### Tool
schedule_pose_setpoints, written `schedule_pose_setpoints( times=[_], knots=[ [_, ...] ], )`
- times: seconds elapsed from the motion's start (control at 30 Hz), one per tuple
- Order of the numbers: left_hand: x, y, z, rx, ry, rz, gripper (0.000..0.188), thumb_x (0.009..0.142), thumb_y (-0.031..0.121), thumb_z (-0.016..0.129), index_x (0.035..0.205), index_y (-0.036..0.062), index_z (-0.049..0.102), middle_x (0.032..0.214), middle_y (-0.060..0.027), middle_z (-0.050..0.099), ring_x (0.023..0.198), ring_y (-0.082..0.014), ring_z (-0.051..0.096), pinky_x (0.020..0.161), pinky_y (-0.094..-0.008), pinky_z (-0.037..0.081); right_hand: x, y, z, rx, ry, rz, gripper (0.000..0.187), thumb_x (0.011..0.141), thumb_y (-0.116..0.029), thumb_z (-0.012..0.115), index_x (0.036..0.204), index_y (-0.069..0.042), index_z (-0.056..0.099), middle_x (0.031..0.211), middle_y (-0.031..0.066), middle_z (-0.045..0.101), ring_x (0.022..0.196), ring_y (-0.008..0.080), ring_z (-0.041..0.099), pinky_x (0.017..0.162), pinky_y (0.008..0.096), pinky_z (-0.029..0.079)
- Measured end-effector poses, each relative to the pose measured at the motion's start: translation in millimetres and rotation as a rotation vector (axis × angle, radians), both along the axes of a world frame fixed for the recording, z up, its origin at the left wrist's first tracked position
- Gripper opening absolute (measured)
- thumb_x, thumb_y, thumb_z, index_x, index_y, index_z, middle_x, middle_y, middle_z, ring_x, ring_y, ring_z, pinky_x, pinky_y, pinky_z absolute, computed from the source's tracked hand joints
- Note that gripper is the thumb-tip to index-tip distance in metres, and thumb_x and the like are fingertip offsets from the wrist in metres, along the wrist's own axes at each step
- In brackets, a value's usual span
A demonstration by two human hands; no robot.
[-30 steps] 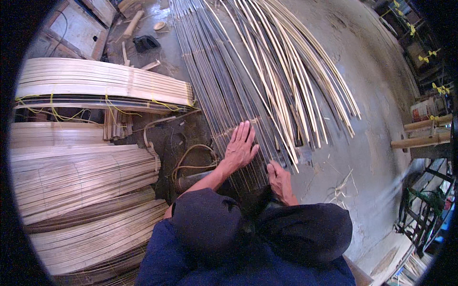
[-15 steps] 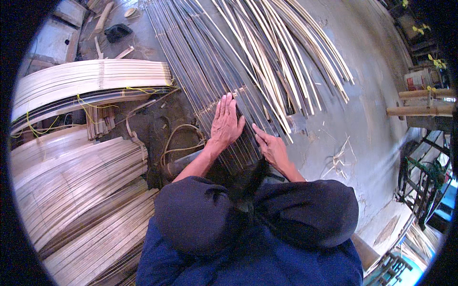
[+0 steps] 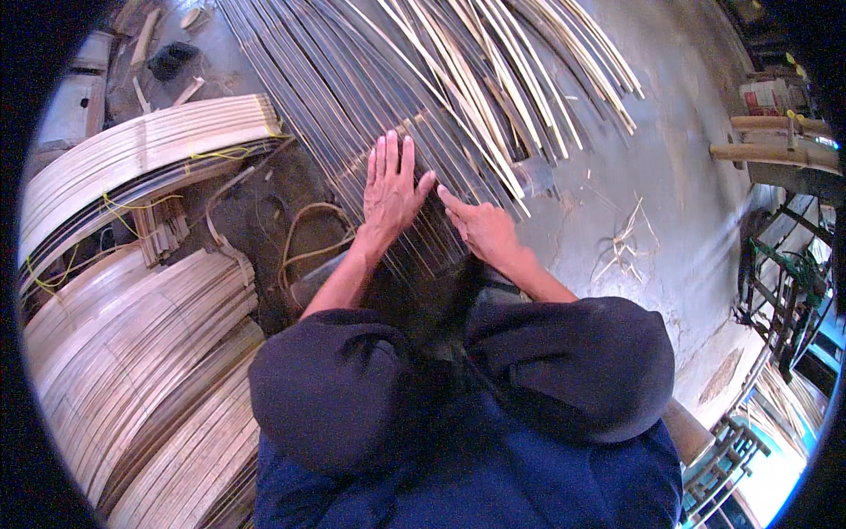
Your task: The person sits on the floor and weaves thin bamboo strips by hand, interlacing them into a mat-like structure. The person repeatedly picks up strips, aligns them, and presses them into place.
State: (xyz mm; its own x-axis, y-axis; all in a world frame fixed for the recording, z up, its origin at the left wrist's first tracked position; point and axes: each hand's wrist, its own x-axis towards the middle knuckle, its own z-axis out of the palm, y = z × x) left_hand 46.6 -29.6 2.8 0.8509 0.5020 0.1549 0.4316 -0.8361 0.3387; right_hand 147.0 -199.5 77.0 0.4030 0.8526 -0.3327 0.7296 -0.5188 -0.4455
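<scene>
A row of long dark bamboo strips (image 3: 304, 97) runs from the far left toward me, side by side on the floor, with a pale band crossing them at their joints. My left hand (image 3: 392, 198) lies flat on the strips, fingers stretched out and together, thumb apart. Close beside it, over the right edge of the row, is my right hand (image 3: 487, 234). Its index finger points toward the left thumb while its other fingers curl under; what they hold, if anything, is hidden. Loose pale strips (image 3: 493, 145) fan out beyond the right hand.
Tied bundles of pale slats (image 3: 167, 132) and stacked slats (image 3: 141, 326) lie to my left. A loop of cord (image 3: 295, 234) is near my left forearm. Thin shavings (image 3: 626, 247) lie on the concrete floor (image 3: 661, 167) at right, below horizontal bamboo poles (image 3: 775, 157).
Both hands have moved farther away along the strips, slightly leftward in the view, and the view itself has shifted. The left hand stays flat; the right index finger remains extended.
</scene>
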Motion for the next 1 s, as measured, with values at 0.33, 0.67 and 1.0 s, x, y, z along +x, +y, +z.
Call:
schedule_pose_setpoints(
  times=[0.33, 0.67, 1.0],
  knots=[
    [-4, -1, 4, 0.024, -0.041, 0.003, 0.072, 0.098, 0.042, 0.056, 0.151, -0.0023, 0.036, 0.159, -0.0267, 0.029, 0.149, -0.0417, 0.026, 0.122, -0.0505, 0.02, -28, -84, -14, 0.024, 1.011, -0.721, 0.029, 0.102, -0.029, 0.058, 0.101, -0.001, 0.065, 0.087, 0.0096, 0.071, 0.076, 0.0223, 0.07, 0.066, 0.0346, 0.057],
    [-6, 0, 11, 0.032, -0.061, -0.016, 0.067, 0.098, 0.041, 0.058, 0.149, -0.0005, 0.041, 0.157, -0.0274, 0.032, 0.147, -0.0416, 0.029, 0.121, -0.0493, 0.022, -37, -87, -41, 0.198, 1.244, -0.916, 0.028, 0.1, -0.027, 0.064, 0.106, 0.001, 0.066, 0.091, 0.0072, 0.069, 0.079, 0.0134, 0.067, 0.072, 0.027, 0.056],
    [-4, -1, 9, 0.04, -0.059, -0.019, 0.068, 0.097, 0.043, 0.057, 0.147, -0.0009, 0.042, 0.156, -0.028, 0.033, 0.147, -0.0417, 0.029, 0.121, -0.0496, 0.022, -40, -83, -41, 0.385, 1.261, -1.081, 0.027, 0.099, -0.027, 0.066, 0.108, -0.001, 0.064, 0.092, 0.0064, 0.069, 0.08, 0.0138, 0.065, 0.074, 0.0293, 0.055]
  ],
)
